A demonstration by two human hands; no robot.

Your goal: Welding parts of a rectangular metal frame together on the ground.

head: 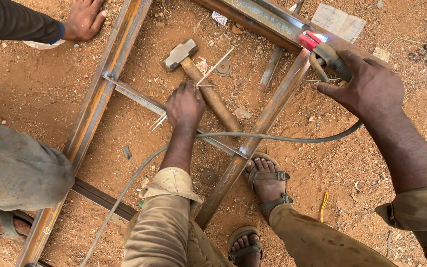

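Observation:
My left hand (185, 105) is closed on a small bundle of thin welding rods (215, 66), held over the wooden handle of a sledgehammer (201, 81) lying on the dirt. My right hand (369, 86) grips a welding electrode holder (322, 52) with red jaws, its tip resting against the upper bar of a rusty steel frame (268, 116). A black cable (273, 137) runs from the holder across the frame toward the lower left.
Another person's hand (82, 19) presses on the frame's left rail (97, 94) at the top left; their knee (16, 168) is at the left edge. My sandalled feet (268, 183) stand by the frame. Washers (208, 176), paper scraps (339, 20) and pebbles litter the red dirt.

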